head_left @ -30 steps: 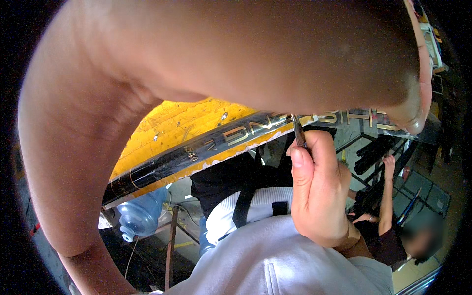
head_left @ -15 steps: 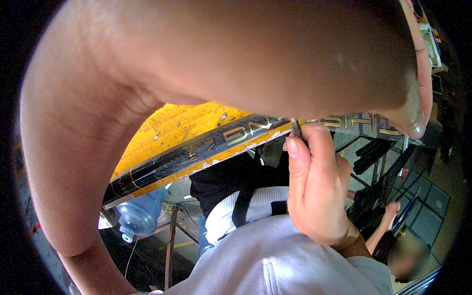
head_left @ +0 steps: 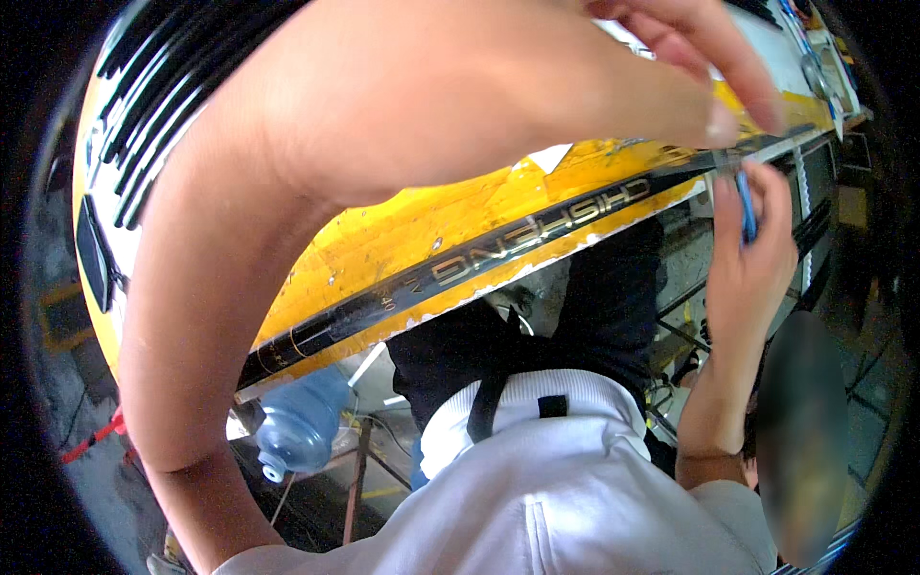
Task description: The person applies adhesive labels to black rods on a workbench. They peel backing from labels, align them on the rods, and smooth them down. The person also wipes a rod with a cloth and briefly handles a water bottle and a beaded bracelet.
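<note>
A long, glossy black rod (head_left: 537, 225) with gold lettering lies along the yellow table's (head_left: 412, 225) near edge. My left arm arches over it from the left. My left hand (head_left: 695, 57) is at the upper right, above the rod's far right part; thumb and forefinger are apart, slightly smeared, with nothing visible between them. Just below, my right hand (head_left: 752, 235) is closed round a slim blue tool (head_left: 747, 206), whose exact kind does not show. The tool's upper end is beside the rod, close to my left thumb; whether it touches the rod I cannot tell.
Several black rods (head_left: 172, 96) lie side by side at the upper left. Below the table edge stands a clear blue water jug (head_left: 302, 422), tilted, near a metal frame. Another person (head_left: 800, 441), blurred, is close at the lower right.
Both hands have moved right along the rod, and my left arm has lifted off the lettering. The right hand has gone farther out; the tool in it now shows blue.
</note>
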`<action>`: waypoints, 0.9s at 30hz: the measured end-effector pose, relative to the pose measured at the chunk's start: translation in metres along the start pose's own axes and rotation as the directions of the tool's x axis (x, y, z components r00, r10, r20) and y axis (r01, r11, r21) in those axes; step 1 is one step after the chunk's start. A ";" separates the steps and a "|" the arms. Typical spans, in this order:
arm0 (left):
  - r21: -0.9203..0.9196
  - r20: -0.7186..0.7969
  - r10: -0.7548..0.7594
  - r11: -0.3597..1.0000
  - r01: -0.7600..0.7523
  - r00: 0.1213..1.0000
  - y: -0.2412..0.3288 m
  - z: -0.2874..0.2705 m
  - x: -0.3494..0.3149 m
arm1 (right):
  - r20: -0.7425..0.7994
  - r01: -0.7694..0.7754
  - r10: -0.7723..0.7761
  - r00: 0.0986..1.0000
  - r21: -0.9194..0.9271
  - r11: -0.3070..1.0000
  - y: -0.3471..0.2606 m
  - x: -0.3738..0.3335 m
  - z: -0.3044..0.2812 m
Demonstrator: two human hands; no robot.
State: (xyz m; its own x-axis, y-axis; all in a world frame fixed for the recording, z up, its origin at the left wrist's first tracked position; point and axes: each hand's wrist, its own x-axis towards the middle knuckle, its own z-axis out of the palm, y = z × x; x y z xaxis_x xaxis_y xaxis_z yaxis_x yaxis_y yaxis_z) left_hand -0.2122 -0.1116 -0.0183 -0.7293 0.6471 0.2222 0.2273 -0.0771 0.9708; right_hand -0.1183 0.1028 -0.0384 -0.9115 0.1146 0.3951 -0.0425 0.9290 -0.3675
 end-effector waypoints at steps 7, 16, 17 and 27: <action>-0.211 0.027 -0.148 0.966 0.151 0.989 0.017 -0.003 -0.009 | 0.060 0.178 -0.168 0.984 -0.277 0.944 0.040 0.084 0.028; -0.115 0.071 -0.135 0.983 0.142 0.988 0.047 0.004 -0.004 | 0.108 0.068 -0.196 0.975 0.693 0.717 0.018 0.074 -0.011; -0.106 0.067 -0.153 0.982 0.159 0.986 0.052 0.006 -0.004 | 0.157 -0.041 -0.194 0.968 0.865 0.500 0.005 0.064 -0.023; 0.041 0.072 0.161 0.986 -0.164 0.984 0.090 0.067 -0.068 | -0.022 0.221 -0.530 0.848 0.923 0.315 -0.021 -0.016 -0.073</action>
State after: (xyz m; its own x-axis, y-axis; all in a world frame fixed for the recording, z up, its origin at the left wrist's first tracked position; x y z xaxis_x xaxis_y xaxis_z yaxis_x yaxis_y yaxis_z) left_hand -0.0984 -0.1115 0.0479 -0.6349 0.6793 0.3680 0.3702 -0.1506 0.9167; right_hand -0.0734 0.1066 0.0244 -0.7414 -0.3872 0.5482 -0.5924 -0.0063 -0.8056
